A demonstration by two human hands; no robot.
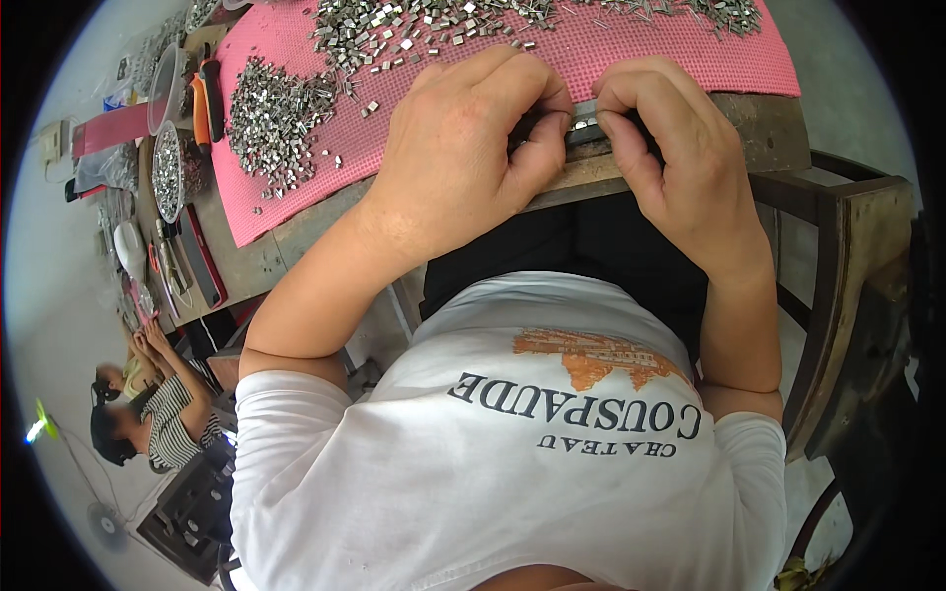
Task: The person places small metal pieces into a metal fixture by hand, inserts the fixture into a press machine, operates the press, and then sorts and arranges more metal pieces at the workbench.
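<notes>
My left hand (471, 143) and my right hand (680, 148) meet at the near edge of a pink textured mat (340, 177). Between their fingertips is a short strip of shiny metal (584, 123), pinched from both sides. Most of the strip is covered by the fingers, so its full shape is hidden. Small silver metal pieces lie heaped on the mat beyond my hands, with one pile (281, 118) to the left and a wider pile (414, 34) at the far side. Thin metal pins (729, 14) are scattered at the far right.
Orange-handled pliers (202, 108) and a clear tub of metal bits (172, 172) stand left of the mat. A flat dark red-edged object (202, 256) lies nearer. A wooden chair (838, 266) is at the right. Another person in a striped top (179, 419) sits at the lower left.
</notes>
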